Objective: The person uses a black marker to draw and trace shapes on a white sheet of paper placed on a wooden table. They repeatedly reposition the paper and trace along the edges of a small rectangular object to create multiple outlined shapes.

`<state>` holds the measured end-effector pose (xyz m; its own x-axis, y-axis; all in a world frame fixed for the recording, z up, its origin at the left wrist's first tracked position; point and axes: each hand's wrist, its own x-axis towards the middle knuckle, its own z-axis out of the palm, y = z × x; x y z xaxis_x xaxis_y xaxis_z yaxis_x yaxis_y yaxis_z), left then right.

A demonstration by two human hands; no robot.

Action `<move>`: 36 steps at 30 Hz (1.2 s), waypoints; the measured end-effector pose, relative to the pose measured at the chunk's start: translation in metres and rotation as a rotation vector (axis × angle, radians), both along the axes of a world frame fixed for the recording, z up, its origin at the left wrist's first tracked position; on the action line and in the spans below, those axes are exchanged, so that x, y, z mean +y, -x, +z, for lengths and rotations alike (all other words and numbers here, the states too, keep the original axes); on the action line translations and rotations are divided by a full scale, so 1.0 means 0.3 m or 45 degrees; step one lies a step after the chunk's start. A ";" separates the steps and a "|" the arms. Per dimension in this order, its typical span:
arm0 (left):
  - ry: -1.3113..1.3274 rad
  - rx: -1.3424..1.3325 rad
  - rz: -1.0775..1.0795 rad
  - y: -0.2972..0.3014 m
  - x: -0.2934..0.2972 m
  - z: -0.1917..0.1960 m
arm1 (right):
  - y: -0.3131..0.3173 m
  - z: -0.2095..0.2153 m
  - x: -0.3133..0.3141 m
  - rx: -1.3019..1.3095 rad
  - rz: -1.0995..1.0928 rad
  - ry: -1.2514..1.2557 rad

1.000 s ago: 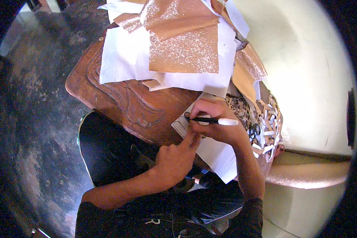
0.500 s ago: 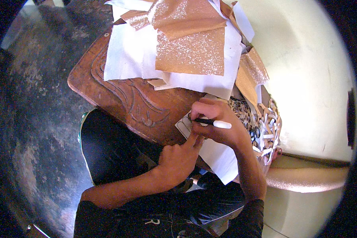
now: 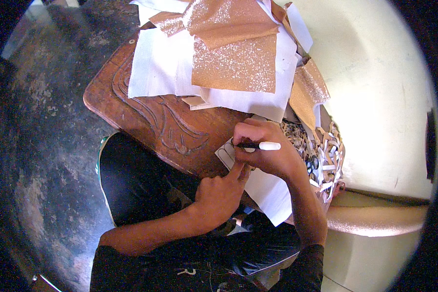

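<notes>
Reading the view as a clock face, we are seeing the dark, blotchy floor [image 3: 48, 146] spreading at 9 o'clock. The carved brown table [image 3: 102, 97] is jutting out between 9 and 10, and our dark-clothed leg [image 3: 131, 180] is lying between 8 and 9. White sheets [image 3: 153, 68] are covering part of the table between 10 and 11. At 6 we are holding our left hand [image 3: 218, 194] low, its index finger stretching up to the card [image 3: 224, 155] and its other fingers curling; whether they are pinching anything we cannot tell. The card is lying at the dial's centre, showing rounded outlines. A coppery glitter sheet [image 3: 233, 68] is resting over the white ones at 12. At 3 our right hand [image 3: 277, 160] is pinching the black pen [image 3: 269, 146] between bunched fingertips, its white end pointing to 3 and its tip partly hiding at the card. White paper [image 3: 272, 194] is slanting out below that hand between 4 and 5. Dark scissors [image 3: 312, 164] are lying just beyond our wrist, touching the scraps [image 3: 332, 158], which are heaping up at 3. A glittery roll [image 3: 374, 220] is stretching along at 4, and the pale wall [image 3: 374, 87] is rising between 2 and 3.
</notes>
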<state>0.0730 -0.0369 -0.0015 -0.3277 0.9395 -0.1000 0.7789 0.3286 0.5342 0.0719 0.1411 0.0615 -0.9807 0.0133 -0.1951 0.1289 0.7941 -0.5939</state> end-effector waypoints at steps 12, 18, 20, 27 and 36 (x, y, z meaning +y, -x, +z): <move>-0.024 -0.024 -0.025 0.005 -0.002 -0.007 | 0.008 -0.007 0.001 -0.010 -0.038 -0.010; -0.015 -0.029 -0.014 0.009 -0.003 -0.003 | 0.018 -0.007 -0.001 -0.034 -0.056 -0.014; -0.016 -0.024 -0.005 0.006 -0.001 -0.004 | 0.018 -0.007 0.001 -0.022 -0.057 -0.007; -0.039 0.008 0.010 -0.002 0.001 -0.016 | 0.021 -0.008 0.007 -0.053 -0.105 0.060; -0.045 0.018 0.012 0.005 -0.003 0.000 | 0.014 -0.003 0.010 -0.140 -0.247 0.217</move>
<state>0.0716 -0.0377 -0.0016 -0.3375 0.9393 -0.0624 0.7835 0.3171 0.5344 0.0677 0.1440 0.0605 -0.9359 0.1569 -0.3155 0.3399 0.6379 -0.6910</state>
